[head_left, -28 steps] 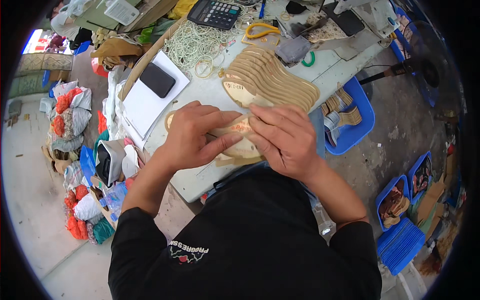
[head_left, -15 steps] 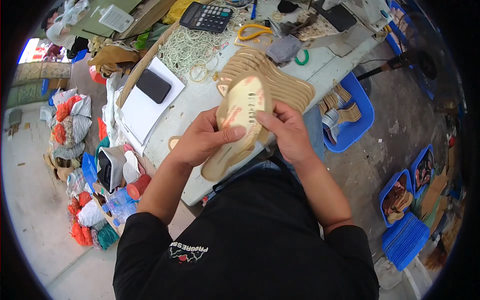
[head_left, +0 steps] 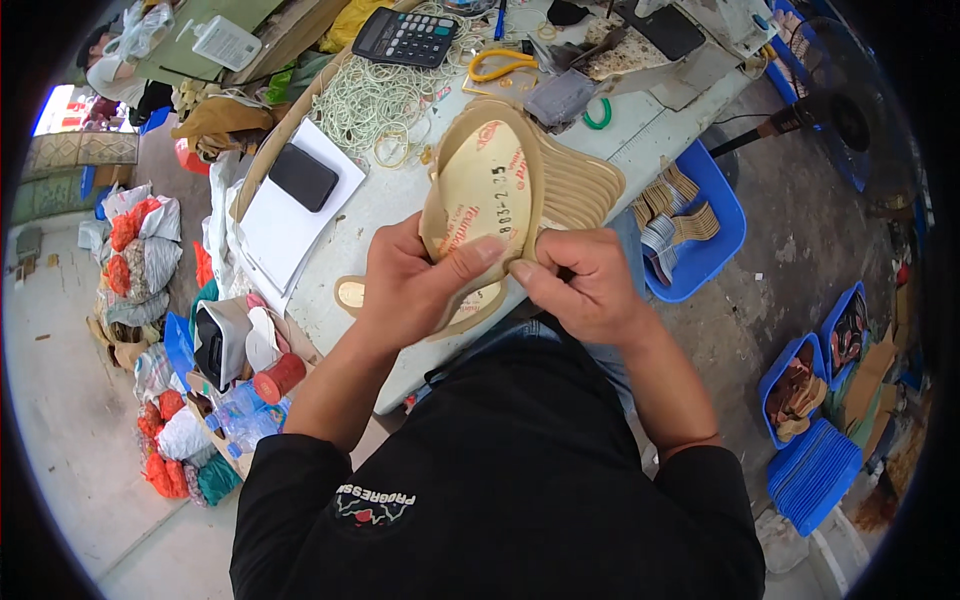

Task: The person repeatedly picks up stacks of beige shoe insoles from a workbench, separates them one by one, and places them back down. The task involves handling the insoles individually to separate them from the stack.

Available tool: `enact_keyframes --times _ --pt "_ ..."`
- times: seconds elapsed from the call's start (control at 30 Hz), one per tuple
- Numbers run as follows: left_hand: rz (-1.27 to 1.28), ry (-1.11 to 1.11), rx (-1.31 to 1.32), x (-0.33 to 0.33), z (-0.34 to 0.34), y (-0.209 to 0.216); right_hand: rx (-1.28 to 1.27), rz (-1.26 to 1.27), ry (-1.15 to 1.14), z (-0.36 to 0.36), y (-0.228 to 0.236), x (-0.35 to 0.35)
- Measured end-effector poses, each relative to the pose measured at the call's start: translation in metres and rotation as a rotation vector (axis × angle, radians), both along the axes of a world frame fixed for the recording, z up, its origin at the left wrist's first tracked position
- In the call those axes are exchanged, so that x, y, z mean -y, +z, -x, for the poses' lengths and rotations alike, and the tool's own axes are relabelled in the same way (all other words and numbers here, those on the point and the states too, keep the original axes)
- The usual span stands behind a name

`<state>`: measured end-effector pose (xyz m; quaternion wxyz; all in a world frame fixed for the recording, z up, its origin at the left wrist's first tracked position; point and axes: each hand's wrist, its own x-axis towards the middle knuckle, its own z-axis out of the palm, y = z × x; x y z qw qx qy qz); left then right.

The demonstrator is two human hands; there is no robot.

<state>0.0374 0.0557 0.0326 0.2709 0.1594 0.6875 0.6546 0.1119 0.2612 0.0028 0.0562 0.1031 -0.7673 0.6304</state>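
A tan-edged insole (head_left: 485, 175) with a cream printed face is held up over the table's near edge. My left hand (head_left: 420, 280) grips its lower left part, the thumb pressed on the printed face. At the insole's lower right edge my right hand (head_left: 590, 285) pinches the rim between thumb and curled fingers. Another insole (head_left: 350, 292) lies on the table beneath, partly hidden by my left hand. Behind the held one, a fanned row of tan insoles (head_left: 585, 185) spreads to the right.
Around the white table (head_left: 640, 135) lie a heap of pale cords (head_left: 350, 110), a calculator (head_left: 405, 38), yellow-handled scissors (head_left: 500, 65), green tape (head_left: 597, 114) and a phone (head_left: 303, 177) on paper. A blue basket (head_left: 715, 240) with insoles stands at right. Bottles (head_left: 240, 410) stand at left.
The held insole has swung more upright and away from me. My right hand has slid from its upper side to the lower right edge. More of the insole beneath now shows.
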Motion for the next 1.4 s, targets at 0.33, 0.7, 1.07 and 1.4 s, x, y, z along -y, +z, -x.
enact_keyframes --times 0.33,0.7,1.07,1.4 --pt "-0.095 -0.036 0.172 -0.006 0.012 -0.011 0.207 -0.095 -0.019 0.000 0.023 0.009" --pt "0.028 -0.375 0.322 0.000 0.044 -0.012 0.451 0.756 -0.070 0.008 -0.016 -0.012" --pt "0.164 -0.455 -0.236 -0.055 0.153 -0.013 0.306 0.815 -0.384 0.050 -0.031 -0.044" --pt "0.129 -0.548 -0.083 -0.069 0.214 -0.011 0.046 0.849 -0.558 0.088 -0.023 -0.024"
